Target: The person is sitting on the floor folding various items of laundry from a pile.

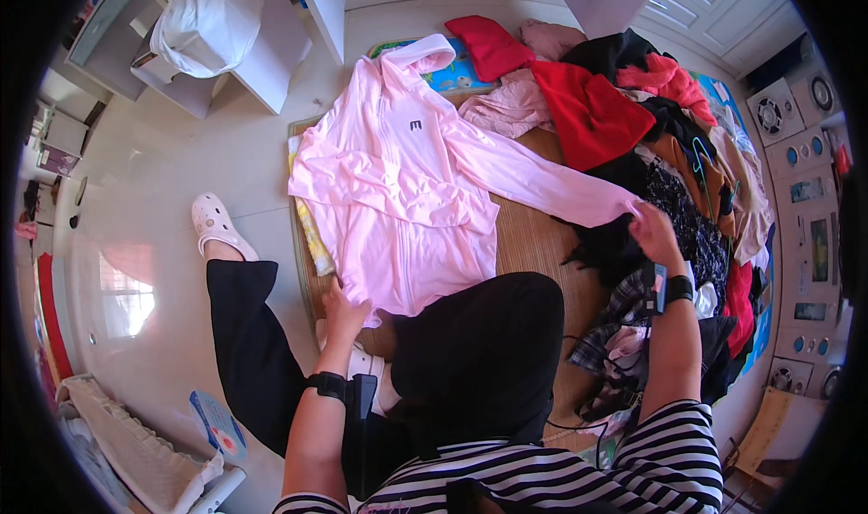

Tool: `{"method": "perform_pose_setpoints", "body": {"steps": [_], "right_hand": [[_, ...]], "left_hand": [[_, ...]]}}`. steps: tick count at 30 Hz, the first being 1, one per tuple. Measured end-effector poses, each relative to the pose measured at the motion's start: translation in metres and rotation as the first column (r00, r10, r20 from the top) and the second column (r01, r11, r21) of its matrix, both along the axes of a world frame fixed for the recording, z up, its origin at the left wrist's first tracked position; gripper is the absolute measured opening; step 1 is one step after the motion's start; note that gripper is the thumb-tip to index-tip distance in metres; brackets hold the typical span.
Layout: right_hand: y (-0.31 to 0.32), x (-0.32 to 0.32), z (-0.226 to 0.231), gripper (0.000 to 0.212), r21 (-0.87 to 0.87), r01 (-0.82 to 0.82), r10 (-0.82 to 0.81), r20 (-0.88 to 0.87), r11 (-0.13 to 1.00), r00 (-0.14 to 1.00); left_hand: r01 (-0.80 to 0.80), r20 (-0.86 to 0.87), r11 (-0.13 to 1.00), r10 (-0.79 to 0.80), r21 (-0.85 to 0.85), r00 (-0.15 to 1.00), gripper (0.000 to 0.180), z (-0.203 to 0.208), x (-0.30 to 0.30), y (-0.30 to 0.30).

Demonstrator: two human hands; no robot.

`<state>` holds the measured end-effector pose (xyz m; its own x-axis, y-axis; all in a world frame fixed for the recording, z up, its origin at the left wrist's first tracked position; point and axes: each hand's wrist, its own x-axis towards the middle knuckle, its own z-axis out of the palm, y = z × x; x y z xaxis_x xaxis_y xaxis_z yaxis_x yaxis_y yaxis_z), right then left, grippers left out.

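A light pink zip-front jacket (398,166) lies spread out on a woven mat (533,234), its collar pointing away from me. One sleeve is folded across its front; the other stretches out to the right. At the end of that stretched sleeve, my right hand (655,234) is closed on the cuff. My left hand (345,313) grips the jacket's lower left hem, close to my bent leg. Both wrists carry black bands with small devices.
Mixed clothes are heaped on the right, with a red garment (592,116) and a black patterned one (683,198) among them. A red cushion (491,48) lies beyond the jacket. A white bag (208,26) hangs by the furniture at far left. Audio equipment (809,207) lines the right.
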<state>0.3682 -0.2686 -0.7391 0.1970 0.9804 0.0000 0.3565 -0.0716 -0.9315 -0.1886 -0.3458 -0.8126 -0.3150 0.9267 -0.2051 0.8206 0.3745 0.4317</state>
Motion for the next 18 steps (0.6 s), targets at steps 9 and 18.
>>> {"method": "perform_pose_setpoints", "body": {"steps": [9,18], "right_hand": [[0.031,-0.058,0.112,0.015,0.439,0.503,-0.361,-0.369,0.744,0.856],[-0.009,-0.285,0.080,0.009,-0.014,-0.526,0.519,-0.150,0.850,0.842]], "left_hand": [[0.262,0.955,0.965,-0.094,0.017,0.281,0.053,0.064,0.096,0.068],[0.118,0.837,0.927,-0.374,0.357,0.399,0.046,0.080,0.150,0.087]]}}
